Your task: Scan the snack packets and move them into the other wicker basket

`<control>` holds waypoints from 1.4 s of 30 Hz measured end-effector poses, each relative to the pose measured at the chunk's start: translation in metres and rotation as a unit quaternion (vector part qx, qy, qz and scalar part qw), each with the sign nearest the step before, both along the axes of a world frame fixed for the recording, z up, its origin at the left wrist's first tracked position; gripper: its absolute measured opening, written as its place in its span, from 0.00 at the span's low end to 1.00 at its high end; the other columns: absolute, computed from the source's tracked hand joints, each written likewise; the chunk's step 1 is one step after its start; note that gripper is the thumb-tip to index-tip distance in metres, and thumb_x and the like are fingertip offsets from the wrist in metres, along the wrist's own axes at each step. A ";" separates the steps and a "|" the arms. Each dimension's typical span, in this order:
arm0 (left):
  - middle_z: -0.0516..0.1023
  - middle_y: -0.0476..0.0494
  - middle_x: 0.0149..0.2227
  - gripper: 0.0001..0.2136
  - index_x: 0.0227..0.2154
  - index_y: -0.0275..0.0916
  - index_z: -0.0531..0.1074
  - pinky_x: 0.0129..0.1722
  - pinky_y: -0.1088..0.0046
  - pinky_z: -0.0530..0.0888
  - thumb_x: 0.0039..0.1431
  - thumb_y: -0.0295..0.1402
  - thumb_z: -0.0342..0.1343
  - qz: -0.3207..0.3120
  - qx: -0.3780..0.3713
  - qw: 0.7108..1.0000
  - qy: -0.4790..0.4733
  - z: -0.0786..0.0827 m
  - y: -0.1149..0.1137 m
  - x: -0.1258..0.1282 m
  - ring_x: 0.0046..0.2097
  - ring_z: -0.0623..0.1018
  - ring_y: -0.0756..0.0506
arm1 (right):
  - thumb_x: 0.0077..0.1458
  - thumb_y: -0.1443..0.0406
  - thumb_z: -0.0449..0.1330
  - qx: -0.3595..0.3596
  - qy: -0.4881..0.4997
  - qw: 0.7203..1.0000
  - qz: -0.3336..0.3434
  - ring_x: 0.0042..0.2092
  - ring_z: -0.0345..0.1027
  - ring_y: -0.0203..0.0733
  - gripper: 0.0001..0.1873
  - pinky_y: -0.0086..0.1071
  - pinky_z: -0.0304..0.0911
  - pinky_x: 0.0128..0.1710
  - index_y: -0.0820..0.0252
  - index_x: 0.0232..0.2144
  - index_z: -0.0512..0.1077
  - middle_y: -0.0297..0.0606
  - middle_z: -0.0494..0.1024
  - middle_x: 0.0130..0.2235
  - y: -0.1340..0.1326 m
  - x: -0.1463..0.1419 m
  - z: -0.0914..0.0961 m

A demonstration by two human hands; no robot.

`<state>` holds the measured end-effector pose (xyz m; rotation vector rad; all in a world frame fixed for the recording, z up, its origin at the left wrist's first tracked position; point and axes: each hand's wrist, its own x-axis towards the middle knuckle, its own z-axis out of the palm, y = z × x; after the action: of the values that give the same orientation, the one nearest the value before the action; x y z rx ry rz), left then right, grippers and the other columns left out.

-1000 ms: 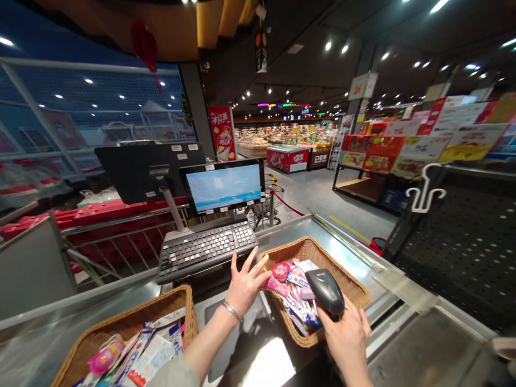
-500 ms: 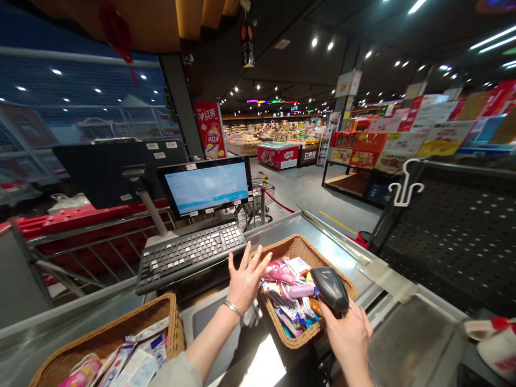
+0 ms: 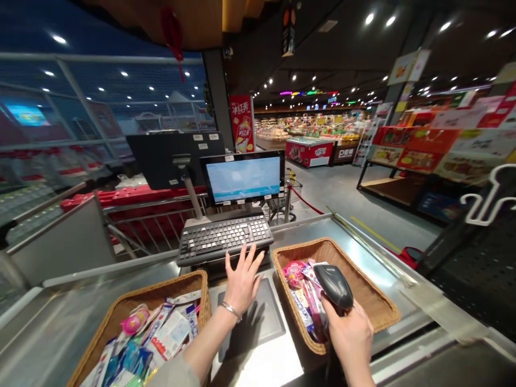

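Observation:
My right hand [image 3: 349, 334] grips a black handheld barcode scanner [image 3: 334, 285] over the near edge of the right wicker basket [image 3: 374, 301], which holds several small snack packets [image 3: 300, 282]. My left hand [image 3: 242, 282] is open, fingers spread, empty, hovering above the dark scanner plate [image 3: 260, 322] just in front of the keyboard [image 3: 223, 237]. A bracelet sits on that wrist. The left wicker basket [image 3: 121, 314] near my left forearm holds several packets [image 3: 161, 336] too.
A till screen [image 3: 243, 177] and a second dark display [image 3: 173, 158] stand behind the keyboard on the steel counter [image 3: 60, 322]. A metal rail and red trolleys lie beyond. A black perforated rack [image 3: 475, 274] stands at the right; shop aisles stretch behind.
My left hand drew away from the right basket, let go of the pink packet, and now hovers empty in front of the keyboard. The scanner stays in my right hand. My view shifted.

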<state>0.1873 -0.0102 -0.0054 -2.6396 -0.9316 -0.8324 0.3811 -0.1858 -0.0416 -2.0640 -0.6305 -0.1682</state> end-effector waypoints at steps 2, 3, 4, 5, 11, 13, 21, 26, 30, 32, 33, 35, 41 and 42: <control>0.58 0.40 0.67 0.26 0.63 0.48 0.59 0.65 0.40 0.38 0.63 0.42 0.52 0.022 0.002 1.000 0.000 0.000 0.000 -0.016 0.69 0.54 0.36 | 0.46 0.38 0.54 0.000 0.000 1.000 0.021 0.42 0.69 0.55 0.32 0.45 0.60 0.46 0.59 0.34 0.75 0.49 0.78 0.38 0.009 -0.009 -0.001; 0.58 0.40 0.67 0.27 0.63 0.48 0.59 0.65 0.39 0.39 0.62 0.42 0.52 0.033 0.003 0.999 0.002 0.001 0.000 -0.024 0.69 0.54 0.35 | 0.46 0.38 0.54 0.001 0.000 0.999 0.034 0.42 0.69 0.55 0.33 0.45 0.60 0.47 0.59 0.35 0.75 0.49 0.78 0.38 0.013 -0.014 -0.002; 0.58 0.40 0.67 0.27 0.64 0.48 0.58 0.65 0.39 0.40 0.62 0.42 0.53 0.043 0.003 0.999 0.006 0.001 0.000 -0.032 0.69 0.54 0.35 | 0.46 0.38 0.54 0.003 0.001 0.999 0.048 0.42 0.69 0.55 0.33 0.45 0.60 0.47 0.59 0.35 0.75 0.49 0.78 0.39 0.017 -0.019 -0.002; 0.58 0.39 0.67 0.27 0.64 0.47 0.58 0.65 0.38 0.40 0.62 0.41 0.53 0.053 0.003 0.999 0.010 0.001 0.000 -0.040 0.69 0.54 0.35 | 0.46 0.38 0.54 0.005 0.003 0.998 0.063 0.42 0.69 0.55 0.33 0.45 0.61 0.47 0.60 0.36 0.75 0.50 0.78 0.39 0.021 -0.024 -0.002; 0.54 0.38 0.68 0.26 0.64 0.45 0.58 0.64 0.36 0.42 0.63 0.34 0.51 0.116 -0.022 0.993 0.018 -0.004 -0.005 -0.090 0.69 0.52 0.35 | 0.46 0.38 0.54 0.004 0.005 0.990 0.141 0.44 0.70 0.57 0.35 0.45 0.61 0.46 0.62 0.37 0.76 0.51 0.78 0.41 0.043 -0.056 -0.002; 0.53 0.39 0.68 0.26 0.64 0.46 0.58 0.64 0.36 0.43 0.63 0.33 0.50 0.137 -0.035 0.990 0.020 -0.007 -0.008 -0.105 0.70 0.52 0.36 | 0.47 0.39 0.54 -0.006 0.003 0.987 0.162 0.44 0.70 0.56 0.33 0.45 0.61 0.45 0.61 0.36 0.76 0.50 0.79 0.40 0.049 -0.066 -0.003; 0.56 0.37 0.68 0.26 0.63 0.45 0.58 0.64 0.36 0.42 0.62 0.32 0.51 0.205 -0.056 0.977 0.026 -0.020 -0.024 -0.157 0.69 0.53 0.35 | 0.50 0.43 0.55 -0.013 -0.024 0.968 0.251 0.42 0.70 0.54 0.27 0.44 0.61 0.45 0.60 0.31 0.75 0.49 0.78 0.37 0.067 -0.102 -0.006; 0.56 0.38 0.68 0.26 0.63 0.44 0.59 0.64 0.36 0.42 0.62 0.33 0.51 0.253 -0.074 0.964 0.023 -0.029 -0.028 -0.187 0.69 0.54 0.35 | 0.49 0.41 0.54 -0.025 -0.011 0.962 0.273 0.42 0.70 0.54 0.29 0.44 0.62 0.45 0.60 0.30 0.76 0.50 0.78 0.38 0.077 -0.122 -0.006; 0.57 0.37 0.67 0.25 0.62 0.43 0.61 0.64 0.37 0.40 0.60 0.33 0.52 0.277 -0.085 0.957 0.025 -0.037 -0.030 -0.211 0.69 0.54 0.35 | 0.49 0.40 0.54 -0.035 -0.014 0.957 0.288 0.43 0.71 0.55 0.31 0.44 0.62 0.46 0.61 0.32 0.77 0.50 0.79 0.39 0.082 -0.133 -0.010; 0.59 0.36 0.67 0.25 0.61 0.43 0.62 0.64 0.37 0.39 0.60 0.33 0.52 0.288 -0.094 0.953 0.027 -0.042 -0.030 -0.221 0.69 0.54 0.35 | 0.49 0.40 0.54 -0.033 -0.016 0.955 0.294 0.43 0.71 0.55 0.32 0.44 0.62 0.46 0.61 0.33 0.77 0.51 0.79 0.40 0.085 -0.137 -0.012; 0.59 0.36 0.66 0.25 0.61 0.43 0.62 0.64 0.37 0.39 0.60 0.34 0.52 0.293 -0.101 0.950 0.028 -0.044 -0.030 -0.225 0.69 0.54 0.35 | 0.49 0.40 0.54 -0.031 -0.016 0.954 0.298 0.44 0.71 0.55 0.32 0.44 0.62 0.47 0.62 0.33 0.77 0.51 0.79 0.40 0.086 -0.139 -0.012; 0.59 0.36 0.66 0.26 0.62 0.43 0.61 0.64 0.36 0.38 0.60 0.34 0.52 0.304 -0.118 0.945 0.033 -0.049 -0.031 -0.233 0.69 0.54 0.35 | 0.49 0.40 0.54 -0.031 -0.015 0.951 0.309 0.45 0.71 0.55 0.31 0.44 0.61 0.47 0.62 0.33 0.78 0.51 0.79 0.41 0.089 -0.143 -0.013; 0.56 0.35 0.67 0.29 0.64 0.43 0.57 0.63 0.34 0.37 0.59 0.36 0.54 0.330 -0.163 0.928 0.053 -0.061 -0.034 -0.250 0.69 0.52 0.34 | 0.49 0.41 0.55 -0.031 -0.023 0.943 0.330 0.44 0.71 0.55 0.31 0.44 0.61 0.47 0.61 0.33 0.78 0.50 0.79 0.40 0.096 -0.153 -0.015; 0.56 0.35 0.68 0.30 0.64 0.43 0.57 0.63 0.34 0.36 0.59 0.37 0.54 0.334 -0.169 0.925 0.060 -0.062 -0.035 -0.252 0.69 0.51 0.34 | 0.49 0.41 0.55 -0.028 -0.025 0.941 0.336 0.43 0.71 0.54 0.30 0.43 0.62 0.47 0.61 0.33 0.78 0.50 0.79 0.40 0.097 -0.154 -0.016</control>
<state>-0.0650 -0.0449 -0.0677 -2.2986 -1.9160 -0.3557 0.2272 -0.0891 -0.0573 -1.7876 -1.3403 0.1977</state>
